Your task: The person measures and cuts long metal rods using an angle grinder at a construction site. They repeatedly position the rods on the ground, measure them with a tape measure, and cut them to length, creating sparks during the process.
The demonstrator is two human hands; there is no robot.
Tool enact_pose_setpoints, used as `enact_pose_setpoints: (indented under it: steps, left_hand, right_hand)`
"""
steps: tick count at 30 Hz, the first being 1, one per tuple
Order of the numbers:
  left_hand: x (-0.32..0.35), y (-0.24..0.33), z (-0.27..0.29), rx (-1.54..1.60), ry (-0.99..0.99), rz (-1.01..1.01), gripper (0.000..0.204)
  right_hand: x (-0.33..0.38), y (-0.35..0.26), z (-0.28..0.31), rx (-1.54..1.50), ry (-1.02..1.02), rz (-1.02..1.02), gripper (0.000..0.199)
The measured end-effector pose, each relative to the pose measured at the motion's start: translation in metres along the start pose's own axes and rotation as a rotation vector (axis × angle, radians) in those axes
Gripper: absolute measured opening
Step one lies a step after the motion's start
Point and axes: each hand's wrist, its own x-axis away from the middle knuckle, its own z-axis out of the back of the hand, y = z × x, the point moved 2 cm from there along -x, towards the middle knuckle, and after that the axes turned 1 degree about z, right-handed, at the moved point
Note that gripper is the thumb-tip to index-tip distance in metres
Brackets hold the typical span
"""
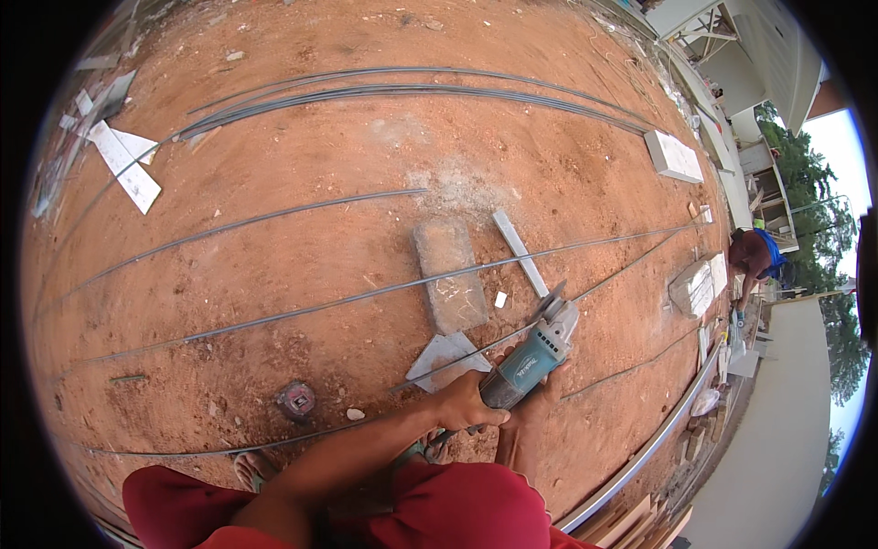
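A teal and grey angle grinder is held up in front of my knees, tilted with its head toward the far right. My left hand is closed around the grinder's dark rear body. Under and beside its front half is my right hand, mostly hidden by the tool, its fingers curled against it. The thin disc and metal guard stand near a long steel rod; I cannot tell whether they touch. That rod crosses over a concrete block. A grey metal bar lies beside the block.
A bundle of rods stretches across the far ground. A tape measure lies near my left foot. White blocks and pale stone pieces sit at the right, where another person bends down. White offcuts lie far left.
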Motion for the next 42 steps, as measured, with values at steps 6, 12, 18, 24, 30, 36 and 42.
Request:
enact_pose_setpoints:
  steps: [6, 12, 18, 24, 30, 36, 42]
  left_hand:
    - [-0.009, -0.006, -0.031, -0.306, 0.411, -0.169, 0.065]
    - [-0.017, -0.001, -0.038, -0.367, 0.516, -0.157, 0.078]
    - [0.018, 0.049, 0.055, -0.756, 0.515, -0.192, 0.029]
    - [0.097, 0.07, 0.18, -1.112, 1.045, -0.111, 0.033]
    - [0.105, 0.05, 0.204, -0.879, 0.802, 0.173, 0.042]
    - [0.104, 0.038, 0.206, -0.954, 0.855, 0.207, 0.04]
    - [0.105, 0.044, 0.199, -0.968, 0.875, 0.146, 0.033]
  right_hand:
    - [-0.004, -0.022, 0.017, 0.159, 0.104, -0.043, 0.074]
    - [-0.006, -0.04, 0.004, 0.836, 0.067, 0.052, 0.053]
    - [-0.046, -0.049, 0.0, 0.861, -0.042, -0.043, 0.04]
    - [-0.095, -0.069, -0.016, 1.385, -0.178, 0.091, 0.059]
    - [-0.113, -0.071, -0.028, 1.617, -0.298, 0.109, 0.054]
    - [-0.105, -0.063, -0.052, 1.678, -0.339, 0.067, 0.041]
    - [-0.107, -0.058, -0.051, 1.645, -0.336, 0.02, 0.037]
